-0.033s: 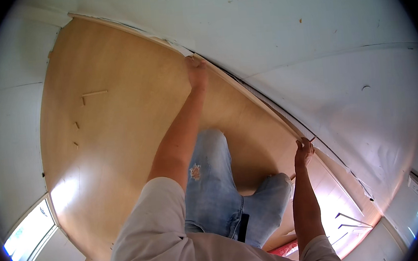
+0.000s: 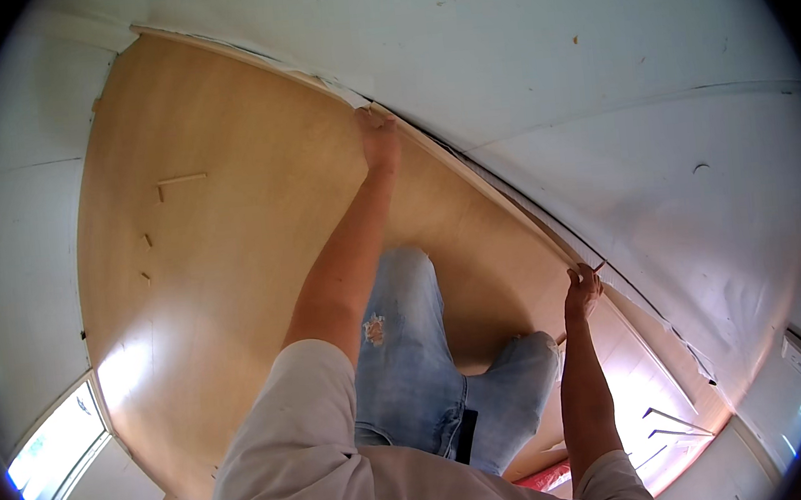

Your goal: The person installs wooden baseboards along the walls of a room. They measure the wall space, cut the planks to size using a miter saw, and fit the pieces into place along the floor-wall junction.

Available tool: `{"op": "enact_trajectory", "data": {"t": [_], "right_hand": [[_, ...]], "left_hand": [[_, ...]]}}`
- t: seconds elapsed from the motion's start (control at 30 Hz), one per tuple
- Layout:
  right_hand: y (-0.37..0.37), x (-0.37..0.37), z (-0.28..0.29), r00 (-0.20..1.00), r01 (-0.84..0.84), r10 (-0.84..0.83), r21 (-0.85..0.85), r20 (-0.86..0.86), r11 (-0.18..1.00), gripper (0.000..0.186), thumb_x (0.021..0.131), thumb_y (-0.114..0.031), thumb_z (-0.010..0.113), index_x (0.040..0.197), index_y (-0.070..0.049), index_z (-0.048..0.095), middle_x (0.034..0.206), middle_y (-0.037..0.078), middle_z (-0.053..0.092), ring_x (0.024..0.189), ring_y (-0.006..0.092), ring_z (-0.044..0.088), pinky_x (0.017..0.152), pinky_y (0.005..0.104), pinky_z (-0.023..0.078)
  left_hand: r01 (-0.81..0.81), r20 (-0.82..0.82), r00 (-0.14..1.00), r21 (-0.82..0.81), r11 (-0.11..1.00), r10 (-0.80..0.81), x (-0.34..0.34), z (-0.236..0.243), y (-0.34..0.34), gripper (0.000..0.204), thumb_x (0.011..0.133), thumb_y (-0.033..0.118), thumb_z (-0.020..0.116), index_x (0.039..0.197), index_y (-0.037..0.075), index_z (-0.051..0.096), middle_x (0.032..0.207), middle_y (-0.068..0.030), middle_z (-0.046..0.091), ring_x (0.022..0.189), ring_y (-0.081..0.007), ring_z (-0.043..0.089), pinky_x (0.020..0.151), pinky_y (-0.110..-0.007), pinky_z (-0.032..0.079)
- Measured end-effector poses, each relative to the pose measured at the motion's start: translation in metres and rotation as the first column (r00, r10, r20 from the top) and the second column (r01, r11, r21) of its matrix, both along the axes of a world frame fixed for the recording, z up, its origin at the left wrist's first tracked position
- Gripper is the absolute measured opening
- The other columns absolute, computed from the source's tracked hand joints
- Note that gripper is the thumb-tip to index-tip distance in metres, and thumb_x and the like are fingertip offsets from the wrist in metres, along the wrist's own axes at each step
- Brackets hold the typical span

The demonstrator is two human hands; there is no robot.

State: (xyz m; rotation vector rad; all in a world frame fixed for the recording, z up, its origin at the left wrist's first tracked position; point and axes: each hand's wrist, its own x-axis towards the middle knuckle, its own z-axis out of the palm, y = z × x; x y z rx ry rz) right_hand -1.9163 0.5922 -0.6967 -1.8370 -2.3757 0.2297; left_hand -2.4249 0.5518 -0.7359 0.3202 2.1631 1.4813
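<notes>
A long, thin strip of light wood [image 2: 477, 179] lies along the seam where the wood-coloured floor [image 2: 250, 168] meets the pale wall. My left hand [image 2: 378, 139] is closed on the strip's far end, with its fingertips at the wall. Farther right and nearer me, my right hand [image 2: 583, 293] is at the strip's other end. A thin reddish-brown stick, which looks like a pencil [image 2: 601, 266], sticks out from its bent fingers toward the wall. Those fingers partly hide the strip's near end.
Another wood strip [image 2: 240, 53] runs along the wall at the far left. Small wood offcuts [image 2: 182, 179] lie on the floor to the left. My jeans-clad knees [image 2: 406, 316] are between my arms. Dark L-shaped rods [image 2: 673, 421] and something red [image 2: 544, 477] lie at lower right.
</notes>
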Motion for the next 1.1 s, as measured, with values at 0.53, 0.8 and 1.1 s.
{"op": "enact_trajectory", "data": {"t": [0.53, 0.8, 1.1], "right_hand": [[-0.006, -0.013, -0.009, 0.996, -0.027, 0.024, -0.028, -0.087, 0.999, 0.024, 0.076, -0.016, 0.075, 0.098, -0.01, 0.066, 0.098, 0.008, 0.066, 0.097, 0.0297, 0.059, 0.09, 0.043, 0.042], [-0.011, 0.069, -0.091, 0.969, 0.199, -0.182, 0.086, -0.169, 0.976, 0.042, 0.08, -0.022, 0.075, 0.114, -0.006, 0.058, 0.123, 0.016, 0.055, 0.116, 0.0319, 0.052, 0.1, 0.0436, 0.04], [-0.037, 0.149, -0.09, -0.339, 0.847, -0.644, -0.52, -0.686, 0.108, 0.056, 0.086, -0.018, 0.065, 0.136, -0.008, 0.041, 0.111, 0.012, 0.055, 0.087, 0.0268, 0.058, 0.085, 0.0407, 0.051]], "left_hand": [[-0.058, -0.001, 0.998, 0.042, 0.997, 0.058, -0.02, -0.032, -0.011, 0.073, 0.093, 0.016, 0.055, 0.146, -0.011, 0.012, 0.154, -0.0279, 0.016, 0.145, -0.0361, 0.014, 0.119, -0.038, 0.011], [0.17, -0.177, 0.966, -0.107, 0.98, -0.187, -0.017, -0.088, 0.007, 0.047, 0.095, 0.023, 0.05, 0.13, -0.008, 0.041, 0.138, -0.0245, 0.042, 0.127, -0.0349, 0.038, 0.109, -0.043, 0.028], [0.12, -0.045, 0.991, -0.065, 0.991, -0.123, 0.034, -0.076, -0.008, 0.037, 0.095, 0.022, 0.057, 0.11, -0.011, 0.057, 0.12, -0.0248, 0.059, 0.108, -0.0326, 0.058, 0.096, -0.04, 0.045]]}}
